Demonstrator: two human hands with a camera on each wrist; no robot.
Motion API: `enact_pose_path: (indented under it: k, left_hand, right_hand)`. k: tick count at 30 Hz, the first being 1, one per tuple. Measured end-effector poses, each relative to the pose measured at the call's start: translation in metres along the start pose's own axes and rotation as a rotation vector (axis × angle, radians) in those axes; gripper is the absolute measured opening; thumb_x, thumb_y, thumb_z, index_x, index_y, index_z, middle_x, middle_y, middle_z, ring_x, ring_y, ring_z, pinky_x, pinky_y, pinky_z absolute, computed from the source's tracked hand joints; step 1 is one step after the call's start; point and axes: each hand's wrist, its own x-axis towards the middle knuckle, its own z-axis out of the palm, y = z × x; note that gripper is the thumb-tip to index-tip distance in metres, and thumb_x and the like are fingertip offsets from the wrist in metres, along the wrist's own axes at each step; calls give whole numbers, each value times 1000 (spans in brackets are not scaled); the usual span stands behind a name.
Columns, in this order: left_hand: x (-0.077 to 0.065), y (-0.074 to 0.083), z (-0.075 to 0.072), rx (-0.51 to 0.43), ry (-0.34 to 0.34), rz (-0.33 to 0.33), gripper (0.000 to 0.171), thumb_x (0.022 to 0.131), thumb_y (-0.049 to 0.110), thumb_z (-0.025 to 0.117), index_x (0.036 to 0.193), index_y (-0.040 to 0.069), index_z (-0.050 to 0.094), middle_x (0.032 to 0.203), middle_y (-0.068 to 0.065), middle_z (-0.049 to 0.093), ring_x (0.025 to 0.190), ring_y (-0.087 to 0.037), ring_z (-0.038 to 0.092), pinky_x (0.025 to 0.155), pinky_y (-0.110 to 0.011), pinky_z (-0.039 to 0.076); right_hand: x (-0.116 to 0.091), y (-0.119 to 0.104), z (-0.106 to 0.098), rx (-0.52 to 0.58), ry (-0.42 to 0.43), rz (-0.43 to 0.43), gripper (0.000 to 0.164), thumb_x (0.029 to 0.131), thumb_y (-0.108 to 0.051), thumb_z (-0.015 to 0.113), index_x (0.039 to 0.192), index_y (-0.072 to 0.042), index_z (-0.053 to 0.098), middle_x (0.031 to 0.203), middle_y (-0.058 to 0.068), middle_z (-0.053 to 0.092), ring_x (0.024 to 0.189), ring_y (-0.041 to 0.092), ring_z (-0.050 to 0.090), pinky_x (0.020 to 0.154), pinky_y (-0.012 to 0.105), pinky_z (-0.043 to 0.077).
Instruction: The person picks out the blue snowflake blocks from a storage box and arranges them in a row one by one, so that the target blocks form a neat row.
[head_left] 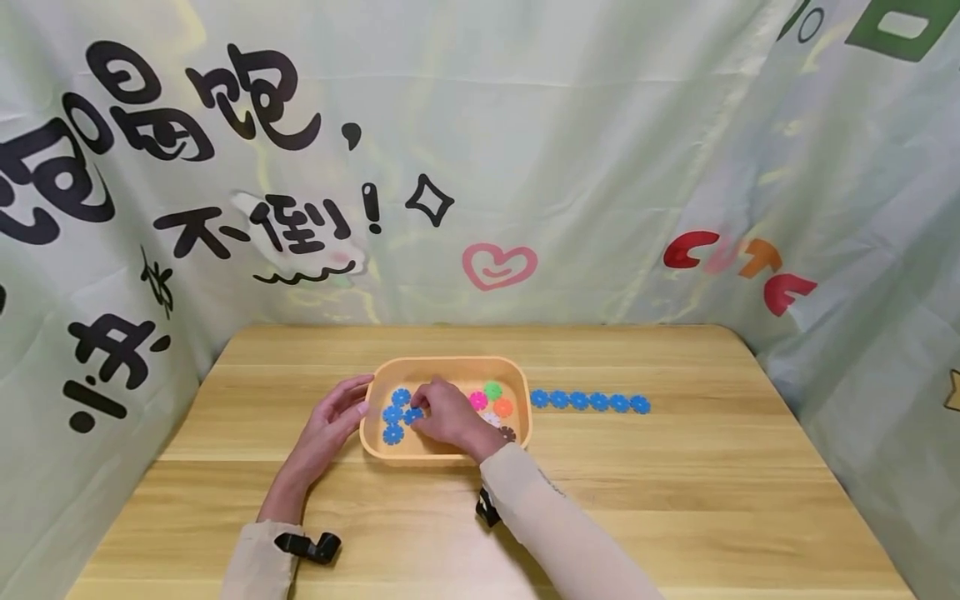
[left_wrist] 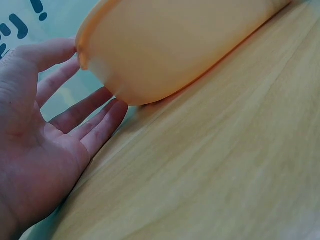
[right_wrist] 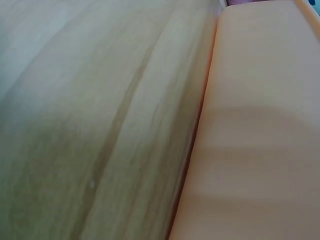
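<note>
A shallow orange tray [head_left: 446,460] stands on the wooden table. My left hand [head_left: 333,421] touches its left end, fingers fairly straight against the rim and outer wall; the left wrist view shows this hand [left_wrist: 55,120] closely. Inside the tray is my right hand [head_left: 453,417], with curled fingers and thumb right at a blue flower-shaped disc [head_left: 412,416]. Whether they pinch this disc cannot be made out. More blue discs [head_left: 392,434] lie at the tray's left side. The right wrist view shows the tray's outer wall [right_wrist: 260,125], not the hand.
At the tray's right side lie a pink disc [head_left: 477,401], a green disc [head_left: 492,390], an orange disc [head_left: 503,407], a white disc [head_left: 491,419] and a brown disc [head_left: 507,434]. A row of several blue discs [head_left: 579,401] stretches rightward from the tray. A printed curtain [head_left: 585,167] hangs behind the table.
</note>
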Motion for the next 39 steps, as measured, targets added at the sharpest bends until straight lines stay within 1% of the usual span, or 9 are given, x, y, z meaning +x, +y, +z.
enact_pose_path:
  k: [4,7,12,17,24,27,30,33,39]
  left_hand:
    - [0,0,1,-13,-7,6,48,105,19,57,151,10,46,152,-22,42,134,-37,48,98,-32,51]
    - [0,0,2,-33,-9,7,48,105,18,58,151,9,46,152,-21,43,134,-37,48,98,-33,52]
    - [1,0,3,-40,-3,12,48,104,18,59,150,9,46,151,-20,44,134,-34,49,98,-33,52]
    - [0,-1,3,-38,9,16,48,104,17,59,150,8,47,151,-20,44,132,-30,50,98,-33,52]
    - [-1,-4,1,-42,5,12,47,104,17,59,149,9,47,151,-19,44,133,-28,50,99,-34,52]
    - [-2,-5,0,-34,7,11,47,104,18,59,149,10,47,151,-19,44,132,-26,51,98,-34,52]
    - [-2,-5,-1,-30,1,12,48,105,18,58,150,10,47,152,-19,43,133,-26,51,99,-34,52]
    - [-1,-5,-2,-26,0,12,48,105,19,58,150,11,47,152,-19,43,134,-28,49,99,-34,52]
    - [0,-3,-1,-12,16,0,47,104,19,60,149,12,48,151,-17,44,134,-30,49,98,-33,52]
  right_hand:
    - [-1,1,-1,50,1,8,23,84,-7,83,102,-3,69,94,4,61,85,16,55,78,24,50]
    - [-2,3,-2,90,4,7,23,84,-4,82,101,-5,66,88,4,62,80,16,55,73,24,49]
    - [-5,6,-5,122,1,-7,18,89,0,73,102,-7,62,78,-1,59,70,12,52,66,25,46]
    - [-5,6,-6,173,5,-11,13,93,0,66,104,-7,63,78,-1,61,67,12,54,63,24,45]
    - [-7,4,-8,279,30,-29,18,95,1,60,113,-4,63,85,5,61,67,13,55,58,24,46]
    - [-10,2,-10,298,54,-41,20,96,-1,60,115,-5,64,87,6,61,70,14,56,59,24,48]
    - [-13,0,-12,305,79,-44,20,95,-1,62,114,-6,65,90,5,61,75,16,58,64,25,51]
    - [-17,-1,-15,324,84,-40,20,96,-1,63,115,-6,65,94,3,63,78,16,60,67,26,53]
    - [-26,-6,-24,339,115,-74,23,97,-3,62,119,-10,66,96,3,65,81,17,62,68,27,55]
